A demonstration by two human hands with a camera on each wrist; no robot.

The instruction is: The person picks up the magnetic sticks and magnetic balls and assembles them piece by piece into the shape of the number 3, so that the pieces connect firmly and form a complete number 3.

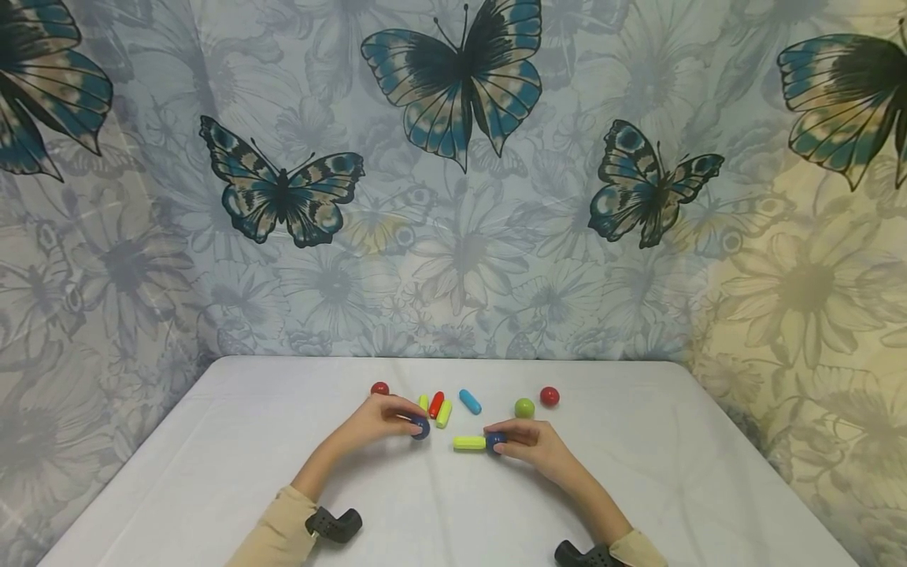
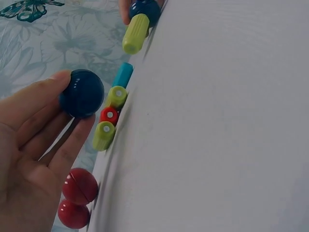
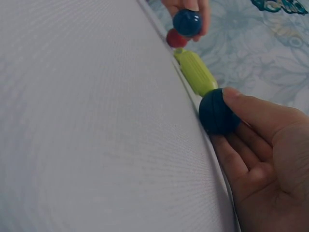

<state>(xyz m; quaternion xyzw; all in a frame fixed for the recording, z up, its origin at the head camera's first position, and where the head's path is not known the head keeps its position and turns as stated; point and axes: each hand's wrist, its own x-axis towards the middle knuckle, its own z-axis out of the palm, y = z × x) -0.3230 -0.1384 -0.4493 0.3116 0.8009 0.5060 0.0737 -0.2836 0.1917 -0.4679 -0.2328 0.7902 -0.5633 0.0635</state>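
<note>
Dark-blue glossy ball (image 1: 424, 428), leftmost of the pieces in hand, is pinched between the thumb and fingertips of the left hand (image 1: 378, 417), its rightward side bare. Next, across a gap, comes a yellow-green ribbed rod (image 1: 468, 443), seemingly plastic, its long axis running left to right and its free end pointing towards the left hand, slightly nearer the person than that ball. Its other end meets a second dark-blue ball (image 1: 494, 442), which the right hand (image 1: 533, 442) grips between thumb and fingers; this hand is the nearer to the rod. Lining up ball and free end seems the crux.
</note>
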